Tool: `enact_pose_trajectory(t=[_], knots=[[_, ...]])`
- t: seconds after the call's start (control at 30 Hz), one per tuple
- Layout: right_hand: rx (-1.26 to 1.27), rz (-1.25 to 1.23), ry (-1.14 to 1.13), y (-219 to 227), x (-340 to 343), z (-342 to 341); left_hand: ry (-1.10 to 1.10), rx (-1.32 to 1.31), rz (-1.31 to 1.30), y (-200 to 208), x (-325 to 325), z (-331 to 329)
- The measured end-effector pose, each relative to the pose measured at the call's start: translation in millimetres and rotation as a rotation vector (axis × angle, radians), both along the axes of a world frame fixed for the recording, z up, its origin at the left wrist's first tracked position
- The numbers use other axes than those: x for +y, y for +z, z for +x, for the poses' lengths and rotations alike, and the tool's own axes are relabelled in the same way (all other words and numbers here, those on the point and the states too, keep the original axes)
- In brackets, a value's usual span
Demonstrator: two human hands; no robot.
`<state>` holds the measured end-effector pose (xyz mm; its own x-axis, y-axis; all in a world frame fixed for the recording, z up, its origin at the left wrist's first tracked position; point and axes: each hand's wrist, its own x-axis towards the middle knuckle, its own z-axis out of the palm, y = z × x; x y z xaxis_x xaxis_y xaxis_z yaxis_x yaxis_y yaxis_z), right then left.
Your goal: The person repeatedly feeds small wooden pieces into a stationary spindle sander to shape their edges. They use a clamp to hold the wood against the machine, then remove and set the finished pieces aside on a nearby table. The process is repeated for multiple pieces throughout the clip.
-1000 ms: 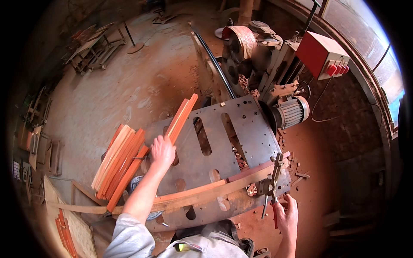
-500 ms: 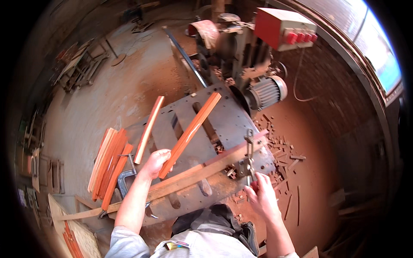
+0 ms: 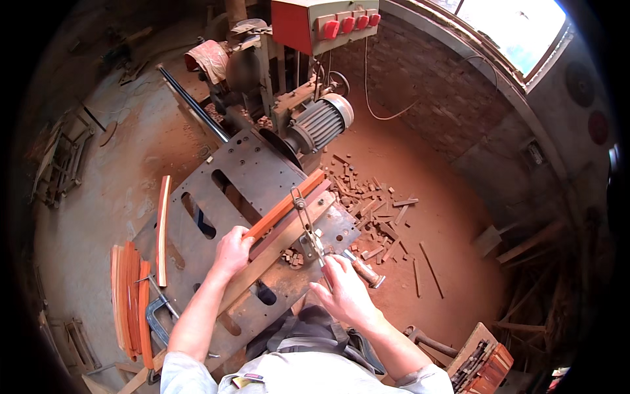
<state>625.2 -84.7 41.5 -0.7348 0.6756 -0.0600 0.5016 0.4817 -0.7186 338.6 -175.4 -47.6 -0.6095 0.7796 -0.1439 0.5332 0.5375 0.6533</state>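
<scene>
My left hand grips the near end of a reddish-brown wooden strip. This strip now lies along a pale wooden fence, which crosses a slotted metal machine table. A metal toggle clamp stands at the fence's far end, its upper arm reaching over to the strip. My right hand is closed round the clamp's handle; the fingers partly hide it. Left of my left hand, one loose strip lies at the table edge, beside a stack of strips.
A blue C-clamp sits at the fence's near end. Beyond the table are a grey motor and a red-and-grey switch box with red knobs. Wood offcuts litter the floor at right. A box of wood pieces stands lower right.
My left hand has brought the strip rightward and down against the fence, under the clamp. My right hand stays at the clamp handle. The view has turned to the right.
</scene>
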Motion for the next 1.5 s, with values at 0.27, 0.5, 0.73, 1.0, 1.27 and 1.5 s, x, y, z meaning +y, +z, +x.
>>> enact_pose_trajectory(t=[0.27,0.5,0.73,1.0,1.27,1.5], knots=[[-0.006,-0.118,-0.034,5.9,-1.4,-9.7,-0.111,0.076,0.098,-24.2,11.0,6.1],[0.139,-0.157,-0.163,-31.2,80.0,-20.3,-0.393,-0.070,-0.374,19.6,49.3,-35.6],[0.107,-0.083,-0.339,-119.1,194.9,-91.9,-0.385,-0.270,-0.264,-10.5,53.5,-42.4],[0.078,-0.219,-0.286,-151.6,201.3,-107.4,-0.340,-0.307,-0.196,-24.3,49.8,-42.2],[0.178,-0.214,-0.295,-128.4,178.1,-102.5,-0.195,-0.161,-0.181,-7.7,47.5,-7.6],[-0.087,-0.078,0.008,-12.0,37.8,-34.1,-0.093,0.274,0.046,-27.5,23.9,33.8]])
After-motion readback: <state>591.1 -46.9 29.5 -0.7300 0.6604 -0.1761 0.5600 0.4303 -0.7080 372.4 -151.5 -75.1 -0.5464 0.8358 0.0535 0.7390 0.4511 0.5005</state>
